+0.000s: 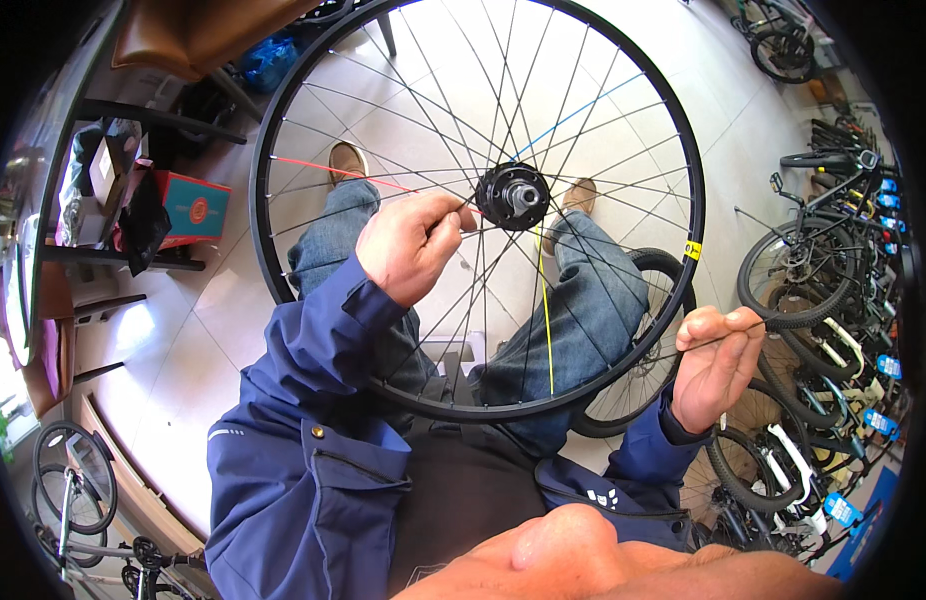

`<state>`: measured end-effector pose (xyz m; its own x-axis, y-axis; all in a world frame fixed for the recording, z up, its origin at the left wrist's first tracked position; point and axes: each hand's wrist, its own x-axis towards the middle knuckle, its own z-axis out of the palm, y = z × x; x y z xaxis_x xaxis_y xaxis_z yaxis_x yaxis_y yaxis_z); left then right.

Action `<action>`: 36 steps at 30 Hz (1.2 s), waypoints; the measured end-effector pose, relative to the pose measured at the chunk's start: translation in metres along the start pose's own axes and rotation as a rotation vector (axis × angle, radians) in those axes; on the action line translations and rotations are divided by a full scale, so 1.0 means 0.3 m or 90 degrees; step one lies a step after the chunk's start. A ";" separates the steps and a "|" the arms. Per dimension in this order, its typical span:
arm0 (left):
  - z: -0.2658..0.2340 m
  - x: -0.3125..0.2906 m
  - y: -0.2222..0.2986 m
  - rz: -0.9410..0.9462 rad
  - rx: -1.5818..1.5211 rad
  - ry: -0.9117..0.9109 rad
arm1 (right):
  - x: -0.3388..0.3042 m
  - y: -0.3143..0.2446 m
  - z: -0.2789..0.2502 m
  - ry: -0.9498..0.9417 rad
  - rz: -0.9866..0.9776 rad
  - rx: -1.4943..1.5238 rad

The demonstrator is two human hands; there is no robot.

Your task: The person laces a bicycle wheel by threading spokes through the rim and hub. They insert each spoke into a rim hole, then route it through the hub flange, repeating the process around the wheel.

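Observation:
A black bicycle wheel (pixel 695 180) without a tyre is held up in front of me, above my knees. Most of its laced spokes are black, with a red spoke (pixel 333 168), a blue spoke (pixel 590 112) and a yellow spoke (pixel 547 320) among them. My left hand (pixel 413 245) is closed beside the black hub (pixel 513 196), its fingertips pinching a spoke; the fingers hide exactly which. Outside the rim at the right, my right hand (pixel 720 362) pinches a thin loose-looking spoke (pixel 735 332) between thumb and fingers. Where that spoke's inner end lies is unclear.
Several bicycles (pixel 803 270) stand in a row along the right. A tyred wheel (pixel 623 400) is behind the rim near my right forearm. At the left are a red and teal box (pixel 195 210), a brown chair (pixel 183 40) and another bicycle (pixel 78 490).

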<state>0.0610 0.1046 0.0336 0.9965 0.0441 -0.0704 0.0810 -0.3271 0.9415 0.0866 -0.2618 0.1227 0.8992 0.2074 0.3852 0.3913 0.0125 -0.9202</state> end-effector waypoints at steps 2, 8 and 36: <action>-0.001 0.003 0.003 0.014 0.010 -0.003 | 0.029 -0.008 0.019 -0.040 0.018 -0.036; 0.004 0.002 0.010 0.020 0.009 0.004 | 0.091 0.038 0.077 0.000 0.003 0.079; 0.023 0.000 -0.027 0.096 0.093 0.049 | 0.187 0.128 0.259 -0.188 0.172 0.161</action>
<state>0.0604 0.1006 0.0237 0.9937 0.0551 0.0977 -0.0606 -0.4691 0.8810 0.1369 -0.1737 0.1037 0.8537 0.5052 0.1264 0.0577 0.1494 -0.9871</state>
